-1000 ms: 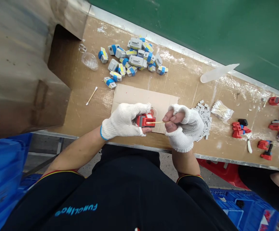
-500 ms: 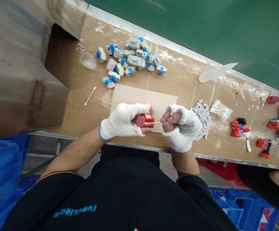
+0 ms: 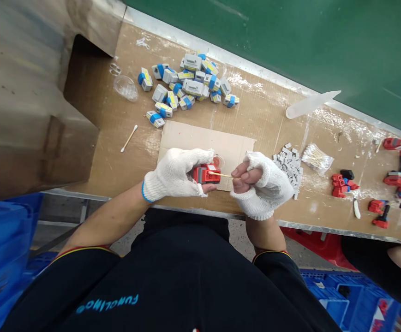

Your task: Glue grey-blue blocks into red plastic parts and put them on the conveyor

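My left hand, in a white glove with bare fingertips, grips a small red and grey plastic toy part. Its fingers and thumb close around the part's left side. Between the bare thumb and fingertips of my gloved right hand is a cotton swab. The swab lies nearly level, and its left tip is at the part's top face. Behind the part sits a small clear round dish with reddish contents, partly hidden. Both hands are over a flat cardboard piece.
Several grey, blue and yellow blocks are heaped at the back. A loose swab lies left. Rightward are small grey pieces, a bag of swabs, a translucent bottle and red toy parts. A metal housing stands left.
The swab's tip has shifted slightly over the red part, and my right hand has tilted a little with its fingers moved slightly. My left hand holds the part almost in the same place.
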The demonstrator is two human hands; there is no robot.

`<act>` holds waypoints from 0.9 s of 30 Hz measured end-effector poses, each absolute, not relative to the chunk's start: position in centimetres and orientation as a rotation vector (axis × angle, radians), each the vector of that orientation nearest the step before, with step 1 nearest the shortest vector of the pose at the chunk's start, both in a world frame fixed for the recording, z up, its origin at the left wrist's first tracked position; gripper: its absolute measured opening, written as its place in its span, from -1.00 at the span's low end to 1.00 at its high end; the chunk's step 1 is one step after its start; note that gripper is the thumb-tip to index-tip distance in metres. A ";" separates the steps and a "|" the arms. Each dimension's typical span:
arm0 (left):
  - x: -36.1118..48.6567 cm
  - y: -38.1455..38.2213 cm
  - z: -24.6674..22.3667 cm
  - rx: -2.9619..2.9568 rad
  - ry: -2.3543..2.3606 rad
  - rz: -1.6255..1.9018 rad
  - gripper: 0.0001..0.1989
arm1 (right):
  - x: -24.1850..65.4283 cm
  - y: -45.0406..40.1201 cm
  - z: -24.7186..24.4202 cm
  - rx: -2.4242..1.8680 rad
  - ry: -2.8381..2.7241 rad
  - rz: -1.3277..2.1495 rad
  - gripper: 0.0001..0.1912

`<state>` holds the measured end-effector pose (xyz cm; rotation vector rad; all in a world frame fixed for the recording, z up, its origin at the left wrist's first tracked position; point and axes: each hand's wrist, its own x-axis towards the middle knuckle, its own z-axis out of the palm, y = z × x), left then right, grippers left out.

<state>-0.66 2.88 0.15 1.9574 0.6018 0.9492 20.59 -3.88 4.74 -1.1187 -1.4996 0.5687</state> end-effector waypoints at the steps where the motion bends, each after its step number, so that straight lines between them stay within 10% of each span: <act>1: -0.8 2.9 0.3 1.961 0.624 0.931 -0.55 | 20.7 -3.9 4.7 -1.124 -1.527 0.595 -0.62; 16: -1.6 3.4 0.4 1.974 0.668 1.009 -0.25 | 20.9 -3.1 6.3 -1.021 -1.725 0.376 -0.76; 27: -1.2 4.0 1.2 2.225 0.548 1.226 -0.38 | 22.1 -4.1 4.7 -1.181 -1.728 0.487 -0.79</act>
